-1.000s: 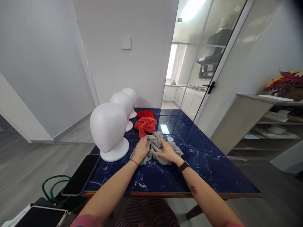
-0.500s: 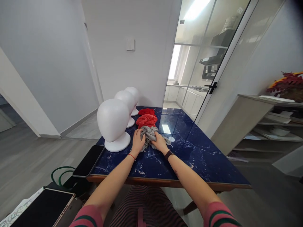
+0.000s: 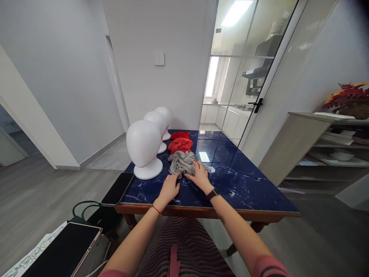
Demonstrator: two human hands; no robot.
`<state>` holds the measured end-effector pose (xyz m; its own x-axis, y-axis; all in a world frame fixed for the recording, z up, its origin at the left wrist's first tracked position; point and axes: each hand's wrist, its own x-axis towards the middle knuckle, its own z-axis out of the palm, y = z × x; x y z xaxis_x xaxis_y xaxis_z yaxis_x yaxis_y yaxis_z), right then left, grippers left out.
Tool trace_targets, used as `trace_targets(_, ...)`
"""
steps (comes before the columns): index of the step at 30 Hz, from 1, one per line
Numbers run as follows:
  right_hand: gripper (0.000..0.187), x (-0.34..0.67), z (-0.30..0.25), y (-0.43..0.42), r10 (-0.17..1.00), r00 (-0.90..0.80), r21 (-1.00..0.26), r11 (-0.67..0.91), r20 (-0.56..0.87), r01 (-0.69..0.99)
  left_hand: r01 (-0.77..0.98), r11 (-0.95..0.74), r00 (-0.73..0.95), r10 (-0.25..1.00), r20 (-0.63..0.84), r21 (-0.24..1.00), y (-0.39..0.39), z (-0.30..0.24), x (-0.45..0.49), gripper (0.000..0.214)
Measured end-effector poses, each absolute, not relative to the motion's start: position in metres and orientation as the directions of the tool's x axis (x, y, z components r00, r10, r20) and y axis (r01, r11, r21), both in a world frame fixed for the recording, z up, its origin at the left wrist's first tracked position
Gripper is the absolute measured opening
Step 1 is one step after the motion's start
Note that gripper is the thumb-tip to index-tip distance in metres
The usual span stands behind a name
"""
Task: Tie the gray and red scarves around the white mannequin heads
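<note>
A crumpled grey scarf (image 3: 181, 161) lies in a heap on the blue marbled table (image 3: 239, 188). My right hand (image 3: 200, 177) rests at the heap's right side, fingers apart and touching the cloth. Just in front of the heap, my left hand (image 3: 169, 189) hovers low over the table with its fingers extended, holding nothing. Behind the grey heap lie a bundled bright red cloth (image 3: 180, 145) and a darker red one (image 3: 180, 135). Three white mannequin heads stand in a row on the left; the nearest head (image 3: 143, 144) partly hides the middle head (image 3: 155, 119) and far head (image 3: 164, 112).
A black phone (image 3: 118, 188) lies at the table's left front corner. Below it are a tablet (image 3: 62, 250) and a bag with green handles (image 3: 99, 215). A glass door (image 3: 230, 77) stands beyond the table, and a shelf unit (image 3: 314, 134) stands to the right.
Both hands have loosened from the grey scarf. My left hand has drawn back toward me, off the cloth; my right has shifted slightly along its right side. The view has shifted a little.
</note>
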<state>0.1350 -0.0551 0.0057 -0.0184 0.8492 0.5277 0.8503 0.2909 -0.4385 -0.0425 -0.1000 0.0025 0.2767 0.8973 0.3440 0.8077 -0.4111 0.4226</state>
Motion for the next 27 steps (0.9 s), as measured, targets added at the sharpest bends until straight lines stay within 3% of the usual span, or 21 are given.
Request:
trace_targets(4,0.047,0.129,0.001,-0.125,0.755,0.051,-0.536,0.415,0.654,0.735,0.714,-0.506,0.342,0.855,0.389,0.485,-0.104,-0.001,-0.035,0.053)
trace_targets(7,0.024,0.135,-0.019,-0.170,0.739,0.158,-0.602,0.384,0.655,0.700,0.674,-0.504,0.282,0.851,0.442,0.540,-0.114,-0.003,-0.041,0.051)
trace_targets(13,0.019,0.153,-0.060,-0.198,0.625,0.093,-0.431,0.415,0.775,0.801,0.619,-0.518,0.301,0.851,0.431,0.591,-0.132,-0.003,-0.061,0.028)
trace_targets(17,0.017,0.146,-0.058,-0.189,0.565,0.163,-0.417,0.355,0.809,0.836,0.596,-0.515,0.306,0.855,0.418,0.616,-0.133,0.000,-0.063,0.024)
trace_targets(20,0.021,0.136,-0.047,-0.180,0.589,0.231,-0.434,0.229,0.775,0.871,0.609,-0.496,0.299,0.867,0.400,0.620,-0.132,0.000,-0.062,0.024)
trace_targets(27,0.022,0.124,-0.040,-0.171,0.634,0.204,-0.322,0.074,0.745,0.944,0.673,-0.506,0.309,0.855,0.416,0.540,-0.136,-0.011,-0.061,0.030)
